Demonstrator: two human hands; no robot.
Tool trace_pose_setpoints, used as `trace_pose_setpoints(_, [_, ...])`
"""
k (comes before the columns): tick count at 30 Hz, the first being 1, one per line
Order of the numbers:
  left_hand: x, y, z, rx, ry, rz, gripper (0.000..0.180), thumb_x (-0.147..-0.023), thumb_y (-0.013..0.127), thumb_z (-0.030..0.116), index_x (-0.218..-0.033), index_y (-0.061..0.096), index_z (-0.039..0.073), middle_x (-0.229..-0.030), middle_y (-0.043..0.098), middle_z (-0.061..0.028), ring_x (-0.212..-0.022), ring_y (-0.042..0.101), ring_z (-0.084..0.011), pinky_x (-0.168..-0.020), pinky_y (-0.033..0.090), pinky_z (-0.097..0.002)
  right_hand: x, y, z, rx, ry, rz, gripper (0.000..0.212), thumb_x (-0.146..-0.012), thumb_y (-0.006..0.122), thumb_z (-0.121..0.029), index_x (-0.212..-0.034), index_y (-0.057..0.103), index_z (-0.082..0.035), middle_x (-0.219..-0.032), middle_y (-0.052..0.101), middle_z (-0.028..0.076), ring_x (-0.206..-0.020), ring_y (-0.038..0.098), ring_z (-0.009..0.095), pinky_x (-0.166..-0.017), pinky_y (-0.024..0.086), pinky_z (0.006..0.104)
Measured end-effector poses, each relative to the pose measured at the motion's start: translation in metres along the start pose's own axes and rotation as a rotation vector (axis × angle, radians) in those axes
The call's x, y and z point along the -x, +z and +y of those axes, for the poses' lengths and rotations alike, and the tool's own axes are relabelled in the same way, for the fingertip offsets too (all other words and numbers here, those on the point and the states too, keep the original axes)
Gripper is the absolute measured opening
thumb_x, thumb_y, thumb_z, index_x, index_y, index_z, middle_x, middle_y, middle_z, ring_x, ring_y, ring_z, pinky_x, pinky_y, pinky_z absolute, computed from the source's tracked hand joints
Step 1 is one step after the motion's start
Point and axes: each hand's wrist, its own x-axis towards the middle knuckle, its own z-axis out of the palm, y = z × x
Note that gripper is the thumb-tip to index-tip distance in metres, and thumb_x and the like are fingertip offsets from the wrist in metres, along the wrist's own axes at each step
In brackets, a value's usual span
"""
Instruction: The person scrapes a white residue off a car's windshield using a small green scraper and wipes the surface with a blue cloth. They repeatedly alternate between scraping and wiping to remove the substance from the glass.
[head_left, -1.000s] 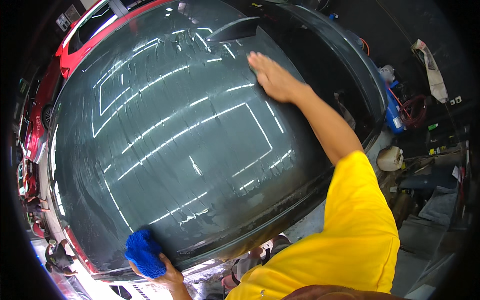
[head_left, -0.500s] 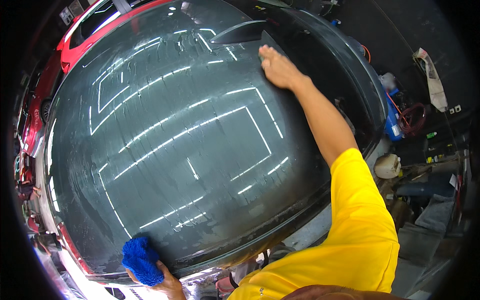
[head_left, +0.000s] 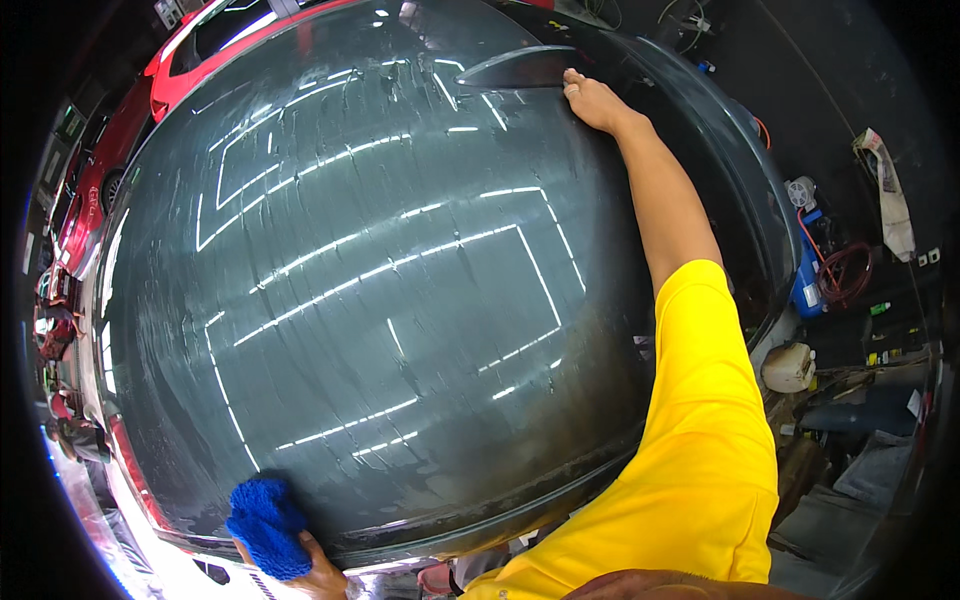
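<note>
where blue cloth bunches, it partly hides the left hand.

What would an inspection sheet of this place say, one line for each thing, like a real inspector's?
Surface: dark car panel, shiny and streaky, reflecting bright lights.
Job's things: fluffy blue cloth at the panel's near left corner; dark fin-shaped part toward the far side.
Clutter: pale jug, green bottle and pale strip of cloth, all off to the right.
Grips: left grip holds the blue cloth; right grip is by the fin's right end, and I can't tell whether it holds anything.
Cables: reddish looped hose or cable on the right.
Surroundings: red car on the left.
</note>
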Motion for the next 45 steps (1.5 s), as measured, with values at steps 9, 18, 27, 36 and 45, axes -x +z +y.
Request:
trace_pose_setpoints(9, [-0.017, 0.014, -0.005, 0.134, 0.08, 0.08, 0.081, -0.084, 0.081, 0.024, -0.152, 0.041, 0.005, -0.147, 0.05, -0.0195, -0.131, 0.051, -0.036, -0.113, 0.039, -0.0479, 0.165, 0.006, -0.013, -0.002, -0.136, -0.021, 0.061, -0.105, 0.028, -0.029, -0.157, 0.03, 0.003, -0.166, 0.023, 0.022, -0.156, 0.019, 0.034, -0.128, 0.015, 0.0411])
trace_pose_setpoints(18, [-0.02, 0.002, 0.011, -0.085, 0.16, 0.072, 0.079, -0.078, 0.079, 0.016, -0.148, 0.045, 0.002, -0.145, 0.051, -0.0188, -0.13, 0.05, -0.0383, -0.112, 0.035, -0.0495, 0.422, -0.066, -0.056, -0.039, -0.125, -0.296, 0.064, -0.104, 0.036, -0.019, -0.161, 0.017, 0.001, -0.169, 0.014, 0.022, -0.157, 0.01, 0.038, -0.128, 0.01, 0.0454])
trace_pose_setpoints(27, [-0.024, 0.008, 0.007, 0.092, 0.129, 0.035, 0.084, -0.083, 0.08, 0.022, -0.153, 0.037, 0.003, -0.149, 0.045, -0.0222, -0.132, 0.048, -0.0371, -0.113, 0.035, -0.0505, 0.149, -0.013, -0.035, -0.037, 0.065, -0.078, 0.07, -0.109, 0.022, -0.045, -0.161, 0.018, 0.001, -0.169, 0.014, 0.02, -0.158, 0.01, 0.034, -0.128, 0.01, 0.0437])
trace_pose_setpoints(36, [-0.023, 0.002, 0.025, -0.169, 0.148, 0.084, 0.082, -0.077, 0.082, 0.02, -0.149, 0.045, 0.008, -0.142, 0.054, -0.0183, -0.129, 0.05, -0.0383, -0.11, 0.036, -0.0511, 0.409, -0.055, -0.106, 0.014, -0.19, -0.213, 0.067, -0.107, 0.037, -0.031, -0.161, 0.016, 0.004, -0.168, 0.014, 0.024, -0.158, 0.01, 0.037, -0.127, 0.008, 0.0456])
trace_pose_setpoints(45, [-0.016, 0.002, 0.013, 0.129, 0.109, -0.026, 0.079, -0.087, 0.074, 0.008, -0.153, 0.033, 0.0, -0.149, 0.04, -0.022, -0.131, 0.048, -0.0358, -0.114, 0.035, -0.0476, 0.148, -0.008, -0.071, 0.061, -0.158, -0.092, 0.067, -0.109, 0.023, -0.043, -0.16, 0.022, 0.001, -0.168, 0.017, 0.021, -0.157, 0.013, 0.035, -0.128, 0.011, 0.0442])
